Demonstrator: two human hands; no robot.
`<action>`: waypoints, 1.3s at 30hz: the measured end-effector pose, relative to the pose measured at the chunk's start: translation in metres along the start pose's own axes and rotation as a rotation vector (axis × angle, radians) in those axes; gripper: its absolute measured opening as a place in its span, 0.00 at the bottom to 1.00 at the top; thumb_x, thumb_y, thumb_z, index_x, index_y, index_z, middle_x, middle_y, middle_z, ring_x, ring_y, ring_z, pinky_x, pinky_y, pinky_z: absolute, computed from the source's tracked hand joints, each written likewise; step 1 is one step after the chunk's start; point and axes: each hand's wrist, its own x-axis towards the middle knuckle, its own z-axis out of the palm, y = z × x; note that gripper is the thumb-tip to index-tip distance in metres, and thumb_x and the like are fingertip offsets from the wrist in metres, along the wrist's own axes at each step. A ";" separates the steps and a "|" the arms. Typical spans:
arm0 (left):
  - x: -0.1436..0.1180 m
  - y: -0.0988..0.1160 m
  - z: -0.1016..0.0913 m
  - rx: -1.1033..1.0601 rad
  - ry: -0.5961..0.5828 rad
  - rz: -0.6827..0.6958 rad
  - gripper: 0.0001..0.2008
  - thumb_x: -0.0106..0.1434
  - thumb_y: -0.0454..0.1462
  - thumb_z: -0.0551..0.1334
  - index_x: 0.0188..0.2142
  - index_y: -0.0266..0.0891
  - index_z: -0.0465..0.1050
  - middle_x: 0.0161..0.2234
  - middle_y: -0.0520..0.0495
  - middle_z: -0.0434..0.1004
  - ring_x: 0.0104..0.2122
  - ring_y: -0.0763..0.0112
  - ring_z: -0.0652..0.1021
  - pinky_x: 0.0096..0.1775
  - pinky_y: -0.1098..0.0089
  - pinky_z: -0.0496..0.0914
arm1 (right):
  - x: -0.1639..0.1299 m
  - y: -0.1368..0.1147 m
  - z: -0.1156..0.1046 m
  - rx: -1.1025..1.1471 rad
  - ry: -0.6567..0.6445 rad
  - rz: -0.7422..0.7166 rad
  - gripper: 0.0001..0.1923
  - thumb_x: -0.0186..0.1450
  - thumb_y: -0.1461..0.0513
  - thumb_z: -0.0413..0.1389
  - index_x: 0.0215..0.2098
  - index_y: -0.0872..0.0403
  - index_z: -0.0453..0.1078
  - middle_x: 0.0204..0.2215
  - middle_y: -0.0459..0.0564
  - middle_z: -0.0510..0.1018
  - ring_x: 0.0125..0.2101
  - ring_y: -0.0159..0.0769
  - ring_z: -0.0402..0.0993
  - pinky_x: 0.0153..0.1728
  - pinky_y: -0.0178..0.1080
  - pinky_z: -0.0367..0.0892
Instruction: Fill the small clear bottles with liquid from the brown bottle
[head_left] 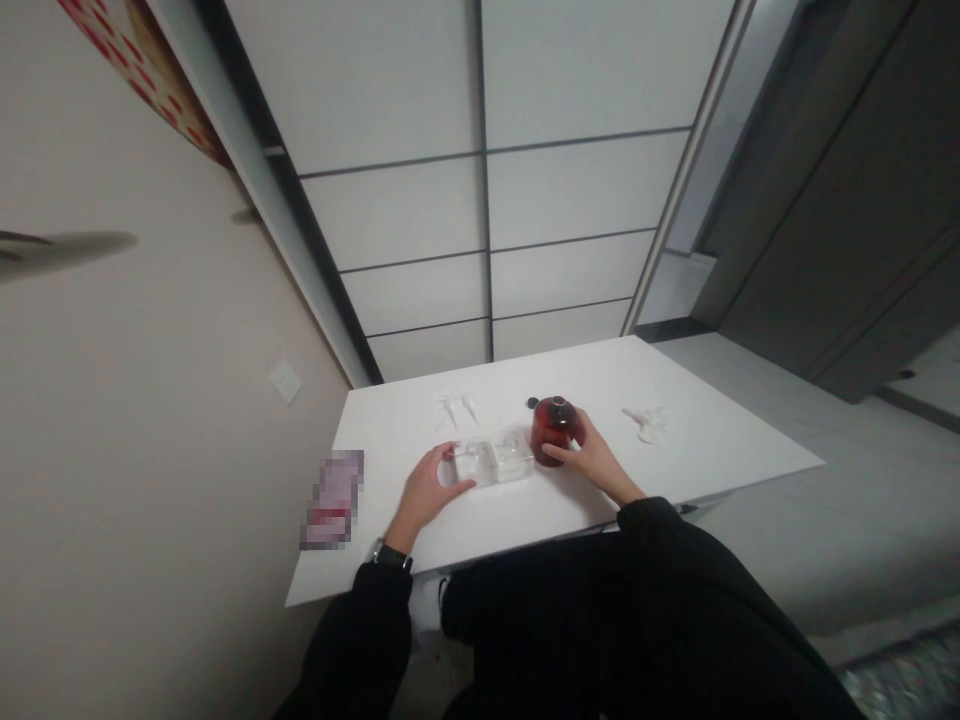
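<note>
The left hand [429, 492] steadies the clear tray [493, 461] with a loose grip while the right hand [589, 456] wraps the open red bottle [553, 430], best kept upright on the worktop [697, 440].

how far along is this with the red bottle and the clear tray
Done: the red bottle stands open, its small dark cap lying apart on the white table. In hand: the right hand grips the bottle and the left hand steadies the clear tray. Left: the tray's compartments look unfilled, though that is hard to tell.
</note>
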 end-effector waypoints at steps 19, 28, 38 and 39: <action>-0.003 0.005 -0.002 0.053 -0.064 -0.036 0.43 0.54 0.40 0.76 0.67 0.44 0.62 0.57 0.39 0.76 0.56 0.48 0.77 0.60 0.48 0.70 | 0.091 0.056 -0.020 -0.209 -0.177 -0.176 0.19 0.60 0.62 0.60 0.50 0.52 0.78 0.51 0.59 0.83 0.52 0.51 0.81 0.56 0.56 0.73; -0.002 -0.003 0.001 0.082 -0.095 -0.023 0.47 0.54 0.43 0.75 0.69 0.47 0.58 0.58 0.39 0.76 0.57 0.46 0.77 0.60 0.47 0.71 | 0.116 0.054 -0.014 -0.171 -0.228 -0.154 0.06 0.62 0.59 0.63 0.36 0.49 0.83 0.39 0.54 0.85 0.40 0.47 0.84 0.49 0.54 0.78; -0.003 -0.005 0.003 0.105 -0.074 -0.015 0.45 0.55 0.44 0.74 0.69 0.46 0.60 0.61 0.38 0.75 0.59 0.46 0.77 0.60 0.46 0.71 | 0.043 -0.049 -0.056 0.221 0.215 -0.150 0.18 0.66 0.56 0.65 0.55 0.44 0.78 0.48 0.51 0.83 0.50 0.43 0.81 0.54 0.53 0.79; -0.003 -0.006 0.003 0.104 -0.071 -0.013 0.45 0.55 0.44 0.74 0.69 0.46 0.60 0.62 0.38 0.74 0.59 0.46 0.77 0.60 0.46 0.71 | 0.039 -0.054 -0.054 0.212 0.192 -0.165 0.19 0.67 0.56 0.64 0.57 0.42 0.77 0.49 0.51 0.83 0.50 0.42 0.81 0.52 0.51 0.81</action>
